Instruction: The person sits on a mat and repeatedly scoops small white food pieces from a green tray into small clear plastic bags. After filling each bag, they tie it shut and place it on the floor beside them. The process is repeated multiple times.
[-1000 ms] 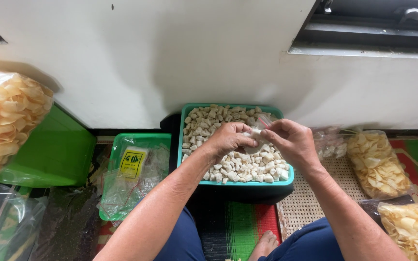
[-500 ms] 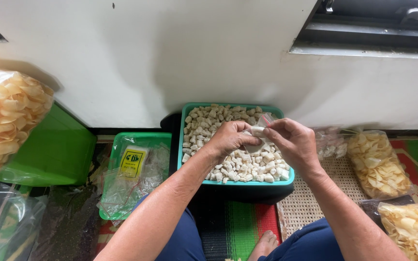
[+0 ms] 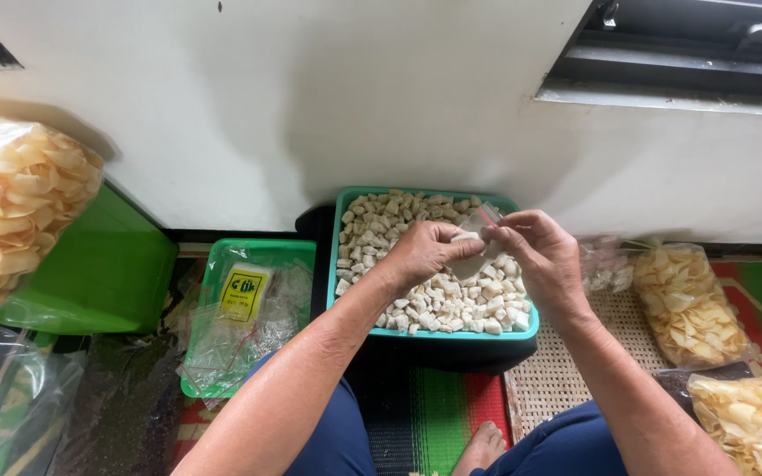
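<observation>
Over the teal plastic tub of pale, chunky cracker pieces [image 3: 434, 291] I see both hands meeting. My left hand [image 3: 422, 254] and my right hand [image 3: 541, 257] each pinch the mouth of a small clear plastic bag with a red zip strip [image 3: 476, 240], fingers closed on its top edge, so each grip is shut on the bag. The bag hangs just above the pieces, near the tub's far side.

Left of the tub, touching it or nearly so, sits a green plastic tray [image 3: 297, 251] holding a stack of empty clear bags with a yellow label card [image 3: 242, 295]. Further left stands a bright green plastic box [image 3: 99, 264], and a large clear sack of yellow wavy chips [image 3: 11, 207] bulges in front of it at the frame's edge.

To the right, on a woven mat [image 3: 557, 379], lie a sealed bag of yellow chips [image 3: 685, 304] and, nearer me, another chip bag [image 3: 751, 419]. A small filled clear bag [image 3: 606, 264] rests just behind my right hand. A white wall [image 3: 310, 106] closes the space behind the tub.
</observation>
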